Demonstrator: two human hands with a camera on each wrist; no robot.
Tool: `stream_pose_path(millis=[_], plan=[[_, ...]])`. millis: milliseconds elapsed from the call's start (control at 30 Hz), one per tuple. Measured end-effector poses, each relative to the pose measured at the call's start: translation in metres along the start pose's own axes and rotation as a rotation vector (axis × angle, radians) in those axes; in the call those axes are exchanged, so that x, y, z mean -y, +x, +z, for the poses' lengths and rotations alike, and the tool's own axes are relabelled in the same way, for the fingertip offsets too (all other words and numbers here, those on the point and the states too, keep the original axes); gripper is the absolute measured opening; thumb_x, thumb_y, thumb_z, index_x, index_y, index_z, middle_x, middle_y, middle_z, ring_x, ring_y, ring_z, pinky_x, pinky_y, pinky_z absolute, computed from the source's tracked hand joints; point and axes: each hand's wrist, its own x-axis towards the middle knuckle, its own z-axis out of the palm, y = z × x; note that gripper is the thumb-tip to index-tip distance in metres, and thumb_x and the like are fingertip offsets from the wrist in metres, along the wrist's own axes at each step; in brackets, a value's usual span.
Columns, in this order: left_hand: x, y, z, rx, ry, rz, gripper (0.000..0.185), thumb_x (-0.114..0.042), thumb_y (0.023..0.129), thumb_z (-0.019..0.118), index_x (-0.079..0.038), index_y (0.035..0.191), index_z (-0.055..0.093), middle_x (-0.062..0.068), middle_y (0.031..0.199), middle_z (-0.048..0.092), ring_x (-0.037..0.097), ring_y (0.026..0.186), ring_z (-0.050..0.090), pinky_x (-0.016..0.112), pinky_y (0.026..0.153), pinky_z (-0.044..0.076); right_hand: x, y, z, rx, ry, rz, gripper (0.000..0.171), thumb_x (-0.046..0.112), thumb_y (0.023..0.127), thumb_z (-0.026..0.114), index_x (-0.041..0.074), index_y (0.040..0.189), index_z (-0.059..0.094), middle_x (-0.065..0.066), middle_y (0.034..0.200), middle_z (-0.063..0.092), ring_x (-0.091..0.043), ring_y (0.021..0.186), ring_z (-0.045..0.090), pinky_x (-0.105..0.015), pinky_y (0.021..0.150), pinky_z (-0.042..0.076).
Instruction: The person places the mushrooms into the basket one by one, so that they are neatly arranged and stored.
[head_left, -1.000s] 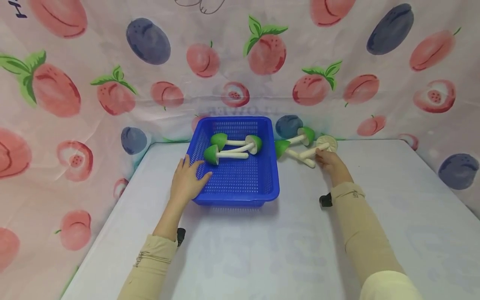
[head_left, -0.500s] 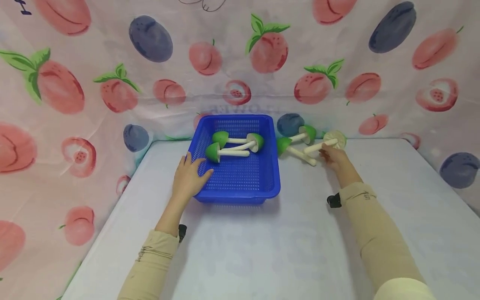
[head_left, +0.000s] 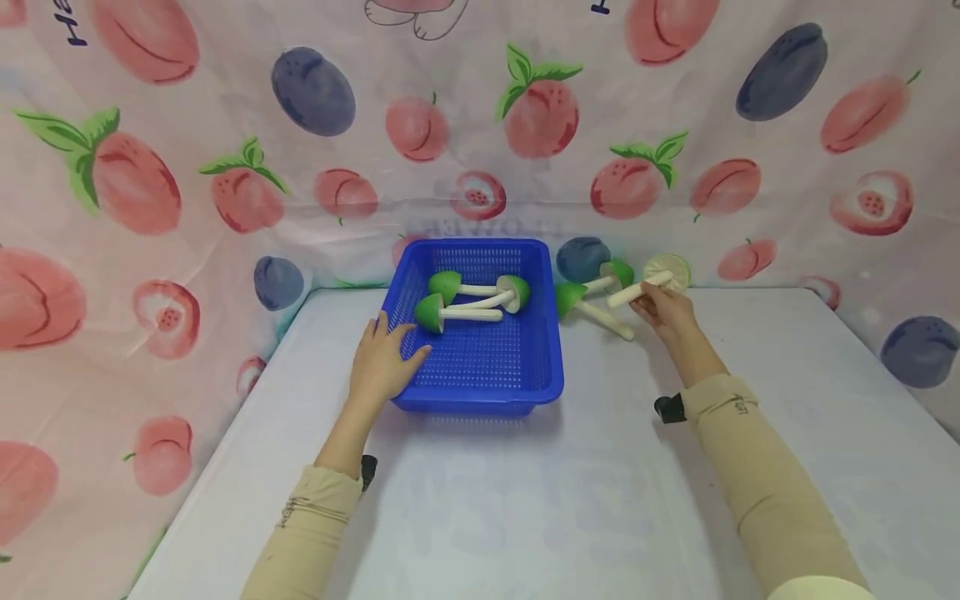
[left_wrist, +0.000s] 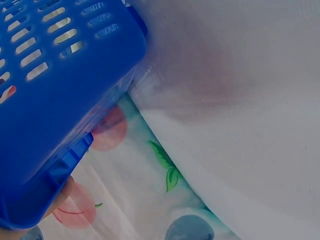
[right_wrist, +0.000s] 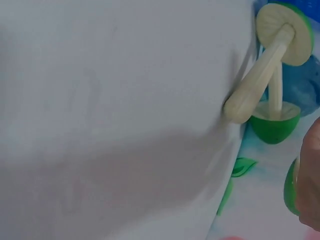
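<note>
My right hand (head_left: 667,313) pinches a toy mushroom by its white stem (head_left: 626,296), its pale cap underside facing me. In the right wrist view, part of that hand (right_wrist: 310,177) shows at the edge, with a sliver of green cap (right_wrist: 290,189) beside it. My left hand (head_left: 381,360) grips the left rim of a blue plastic basket (head_left: 480,395); in the left wrist view fingers (left_wrist: 64,195) show under the rim. Several green-capped mushrooms (head_left: 471,314) lie inside the basket. Two more, a nearer mushroom (head_left: 603,318) and a farther mushroom (head_left: 598,284), lie right of it.
A white-covered table (head_left: 585,500) carries everything. Behind it hangs a fruit-print cloth (head_left: 480,142), close to the basket's far side. Black wrist cameras (head_left: 670,408) sit at both cuffs.
My right hand has lifted the pinched mushroom up and away from the nearer loose one, shifting slightly right. My left hand has stayed at the basket rim. The head view has shifted slightly.
</note>
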Motion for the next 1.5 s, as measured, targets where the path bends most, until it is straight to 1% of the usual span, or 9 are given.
stream_pose_path(millis=[133, 367, 467, 567, 667, 867, 1100, 1400, 1500], plan=[[0.000, 0.001, 0.001, 0.002, 0.003, 0.002, 0.056, -0.043, 0.091, 0.054, -0.010, 0.136, 0.049, 0.030, 0.152, 0.019, 0.048, 0.141, 0.016, 0.059, 0.113, 0.019, 0.003, -0.005, 0.010, 0.038, -0.011, -0.011, 0.029, 0.005, 0.092, 0.055, 0.004, 0.119, 0.044, -0.001, 0.073, 0.063, -0.008, 0.069, 0.065, -0.019, 0.079, 0.055], [-0.001, 0.002, 0.000, 0.007, 0.015, 0.008, 0.057, -0.043, 0.091, 0.054, -0.009, 0.136, 0.049, 0.031, 0.152, 0.019, 0.048, 0.141, 0.016, 0.059, 0.113, 0.019, 0.008, -0.019, 0.025, 0.069, -0.069, -0.080, 0.013, 0.003, 0.089, 0.060, 0.005, 0.098, 0.050, 0.002, 0.074, 0.065, -0.008, 0.071, 0.065, -0.019, 0.073, 0.056], [-0.001, 0.001, -0.001, 0.010, 0.019, 0.006, 0.057, -0.043, 0.091, 0.054, -0.009, 0.136, 0.049, 0.031, 0.151, 0.019, 0.049, 0.141, 0.016, 0.059, 0.113, 0.019, 0.008, -0.025, 0.033, 0.082, -0.076, -0.103, 0.027, 0.003, 0.090, 0.058, 0.002, 0.116, 0.048, 0.003, 0.074, 0.066, -0.008, 0.070, 0.065, -0.018, 0.070, 0.056], [0.000, 0.001, -0.001, 0.010, 0.022, 0.009, 0.057, -0.044, 0.091, 0.054, -0.009, 0.136, 0.049, 0.031, 0.151, 0.019, 0.049, 0.141, 0.016, 0.059, 0.113, 0.019, 0.008, -0.029, 0.040, 0.103, -0.065, -0.105, 0.056, 0.002, 0.091, 0.055, 0.001, 0.141, 0.030, 0.004, 0.077, 0.064, -0.007, 0.071, 0.064, -0.018, 0.070, 0.056], [0.000, 0.001, 0.000, 0.009, 0.022, 0.012, 0.057, -0.044, 0.091, 0.054, -0.009, 0.136, 0.050, 0.031, 0.151, 0.019, 0.049, 0.141, 0.016, 0.059, 0.113, 0.020, 0.008, -0.032, 0.047, 0.118, -0.058, -0.092, 0.070, 0.002, 0.091, 0.055, 0.005, 0.149, 0.015, 0.003, 0.087, 0.060, -0.007, 0.074, 0.064, -0.019, 0.074, 0.056], [-0.001, 0.002, 0.000, 0.006, 0.022, 0.008, 0.056, -0.044, 0.091, 0.054, -0.009, 0.136, 0.050, 0.031, 0.151, 0.019, 0.048, 0.141, 0.016, 0.059, 0.113, 0.019, 0.012, -0.034, 0.061, 0.207, -0.087, -0.153, 0.039, 0.001, 0.092, 0.052, 0.004, 0.127, 0.035, -0.002, 0.104, 0.049, -0.008, 0.080, 0.064, -0.021, 0.078, 0.056], [0.000, 0.001, 0.000, 0.012, 0.023, 0.002, 0.056, -0.044, 0.091, 0.054, -0.009, 0.136, 0.049, 0.030, 0.152, 0.019, 0.048, 0.141, 0.016, 0.059, 0.113, 0.020, 0.018, -0.040, 0.084, 0.341, -0.056, -0.195, 0.024, 0.000, 0.093, 0.051, 0.008, 0.113, 0.042, 0.000, 0.089, 0.064, -0.012, 0.079, 0.064, -0.026, 0.072, 0.056], [0.000, 0.002, 0.000, 0.015, 0.022, 0.002, 0.057, -0.044, 0.091, 0.054, -0.010, 0.136, 0.049, 0.029, 0.152, 0.018, 0.047, 0.141, 0.015, 0.059, 0.113, 0.019, 0.011, -0.048, 0.124, 0.290, -0.043, -0.200, 0.013, 0.004, 0.093, 0.053, 0.008, 0.105, 0.050, -0.001, 0.099, 0.047, -0.011, 0.075, 0.055, -0.025, 0.069, 0.054], [-0.001, 0.002, -0.001, 0.016, 0.022, -0.002, 0.057, -0.044, 0.091, 0.054, -0.010, 0.137, 0.049, 0.030, 0.152, 0.018, 0.048, 0.141, 0.015, 0.059, 0.113, 0.019, 0.008, -0.047, 0.141, 0.272, -0.048, -0.207, 0.015, 0.003, 0.093, 0.052, 0.008, 0.107, 0.050, -0.001, 0.097, 0.048, -0.012, 0.075, 0.054, -0.032, 0.082, 0.052]])
